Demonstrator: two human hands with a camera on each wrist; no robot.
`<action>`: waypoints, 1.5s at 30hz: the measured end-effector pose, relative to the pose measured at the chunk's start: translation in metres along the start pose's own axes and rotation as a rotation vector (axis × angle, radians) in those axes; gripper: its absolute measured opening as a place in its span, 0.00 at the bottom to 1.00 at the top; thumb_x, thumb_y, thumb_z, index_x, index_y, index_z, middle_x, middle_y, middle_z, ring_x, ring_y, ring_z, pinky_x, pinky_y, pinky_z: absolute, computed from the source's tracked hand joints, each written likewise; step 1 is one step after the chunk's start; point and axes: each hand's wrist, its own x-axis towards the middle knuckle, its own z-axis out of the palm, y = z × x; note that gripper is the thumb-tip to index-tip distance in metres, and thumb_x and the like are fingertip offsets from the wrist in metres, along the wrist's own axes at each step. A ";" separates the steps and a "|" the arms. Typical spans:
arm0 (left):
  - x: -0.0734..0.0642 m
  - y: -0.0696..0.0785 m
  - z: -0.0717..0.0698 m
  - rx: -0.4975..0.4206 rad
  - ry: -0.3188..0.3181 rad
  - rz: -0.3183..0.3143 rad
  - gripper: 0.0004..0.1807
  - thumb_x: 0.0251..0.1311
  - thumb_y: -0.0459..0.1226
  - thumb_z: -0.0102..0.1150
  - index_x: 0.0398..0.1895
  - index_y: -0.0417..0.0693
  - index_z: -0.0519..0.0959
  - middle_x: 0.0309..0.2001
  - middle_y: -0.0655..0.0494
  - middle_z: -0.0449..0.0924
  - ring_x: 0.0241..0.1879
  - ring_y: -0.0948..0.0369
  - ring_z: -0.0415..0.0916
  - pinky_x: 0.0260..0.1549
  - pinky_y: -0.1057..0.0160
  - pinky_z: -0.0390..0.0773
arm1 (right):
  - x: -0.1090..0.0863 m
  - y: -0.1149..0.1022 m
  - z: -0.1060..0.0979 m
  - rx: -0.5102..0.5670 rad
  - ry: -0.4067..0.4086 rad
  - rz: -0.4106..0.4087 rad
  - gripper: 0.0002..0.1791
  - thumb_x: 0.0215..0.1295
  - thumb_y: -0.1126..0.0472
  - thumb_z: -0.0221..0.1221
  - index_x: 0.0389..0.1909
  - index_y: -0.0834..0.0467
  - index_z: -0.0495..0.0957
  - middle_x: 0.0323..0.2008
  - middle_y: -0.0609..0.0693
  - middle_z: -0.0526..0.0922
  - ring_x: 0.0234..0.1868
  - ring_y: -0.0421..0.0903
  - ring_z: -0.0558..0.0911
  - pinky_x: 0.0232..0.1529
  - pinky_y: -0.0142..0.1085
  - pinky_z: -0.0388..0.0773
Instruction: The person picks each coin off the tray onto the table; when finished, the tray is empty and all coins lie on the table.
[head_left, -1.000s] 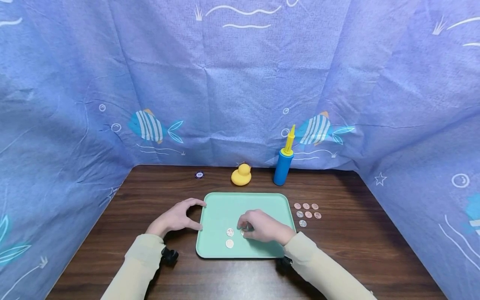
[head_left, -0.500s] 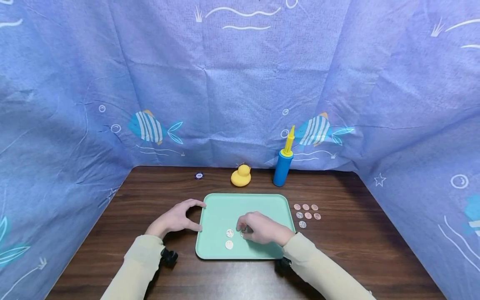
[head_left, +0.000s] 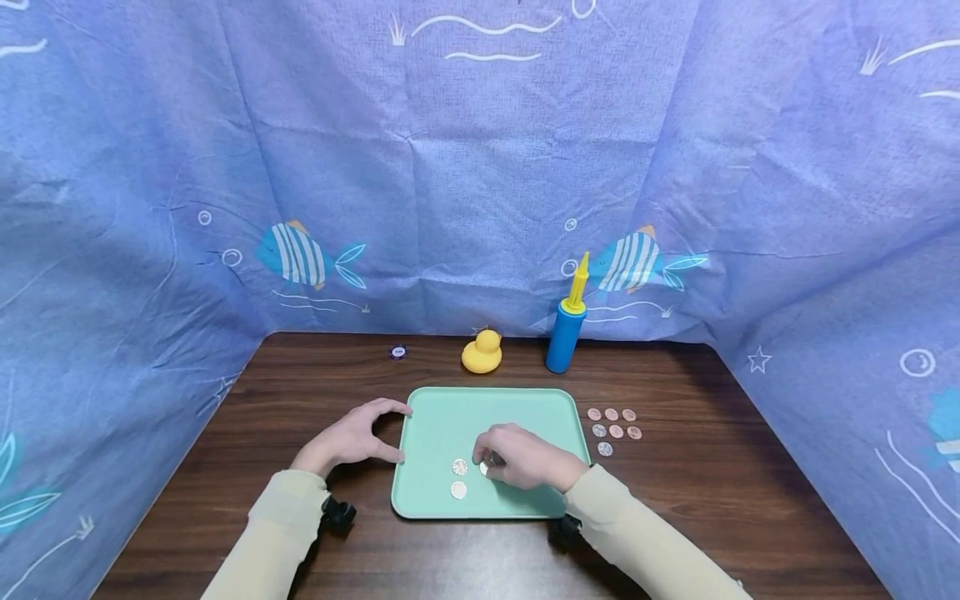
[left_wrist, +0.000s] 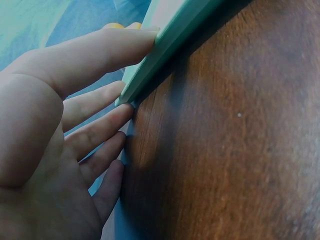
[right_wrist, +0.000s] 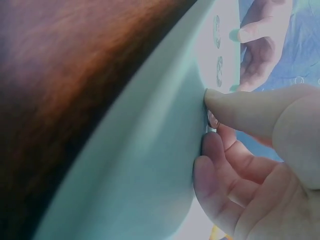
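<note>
A mint-green tray [head_left: 450, 421] lies in the middle of the table. My left hand [head_left: 354, 435] reaches its left edge with thumb and fingers spread; in the left wrist view the thumb tip [left_wrist: 147, 37] touches the rim. Low over the tray, my right hand [head_left: 521, 456] pinches a coin [head_left: 484, 468] between thumb and fingers, down at the tray surface. The right wrist view shows that coin [right_wrist: 213, 120] partly hidden by the thumb. Two silvery coins, an upper one [head_left: 460, 467] and a lower one [head_left: 458, 490], lie flat just left of the right hand.
Right of the tray, several copper and silvery coins [head_left: 616, 432] lie in short rows on the dark wooden table [head_left: 720, 492]. Behind the tray stand a yellow rubber duck [head_left: 482, 352], a blue and yellow hand pump [head_left: 567, 333] and a poker chip [head_left: 398, 352].
The right hand's fingers shift very slightly at the coin, which shows a bit more than half a second ago. The left hand holds still at the tray edge.
</note>
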 end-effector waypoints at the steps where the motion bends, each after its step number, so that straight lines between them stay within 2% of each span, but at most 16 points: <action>1: 0.000 0.000 0.000 -0.002 0.000 0.000 0.38 0.49 0.45 0.84 0.66 0.62 0.79 0.75 0.47 0.67 0.77 0.41 0.60 0.70 0.34 0.65 | 0.000 0.000 0.000 0.001 0.004 -0.002 0.08 0.67 0.70 0.69 0.43 0.55 0.87 0.37 0.44 0.85 0.36 0.36 0.77 0.43 0.31 0.79; 19: 0.000 0.001 0.000 -0.012 -0.001 -0.014 0.38 0.49 0.45 0.84 0.66 0.63 0.79 0.76 0.47 0.66 0.77 0.42 0.59 0.70 0.34 0.64 | -0.006 0.009 0.005 0.038 0.106 -0.060 0.07 0.65 0.69 0.70 0.39 0.53 0.87 0.35 0.44 0.83 0.36 0.35 0.79 0.41 0.28 0.79; 31: -0.002 0.002 0.000 0.001 -0.003 -0.008 0.38 0.50 0.45 0.84 0.67 0.62 0.78 0.76 0.46 0.66 0.77 0.41 0.59 0.70 0.34 0.64 | -0.011 0.016 0.004 0.141 0.109 -0.045 0.04 0.67 0.66 0.71 0.39 0.54 0.87 0.37 0.43 0.88 0.39 0.32 0.83 0.46 0.29 0.82; 37: -0.002 0.002 0.000 0.003 0.000 -0.007 0.39 0.49 0.46 0.84 0.67 0.62 0.78 0.76 0.46 0.66 0.77 0.41 0.59 0.70 0.34 0.65 | -0.016 0.018 0.001 0.217 0.110 0.010 0.03 0.70 0.63 0.70 0.38 0.51 0.87 0.35 0.39 0.87 0.37 0.32 0.82 0.46 0.32 0.82; 45: -0.002 0.003 0.001 -0.003 0.003 -0.012 0.39 0.49 0.45 0.84 0.67 0.61 0.78 0.76 0.46 0.66 0.77 0.41 0.59 0.70 0.34 0.65 | -0.026 0.020 -0.007 0.249 0.138 0.004 0.03 0.69 0.64 0.70 0.38 0.53 0.87 0.34 0.42 0.87 0.37 0.33 0.83 0.46 0.32 0.84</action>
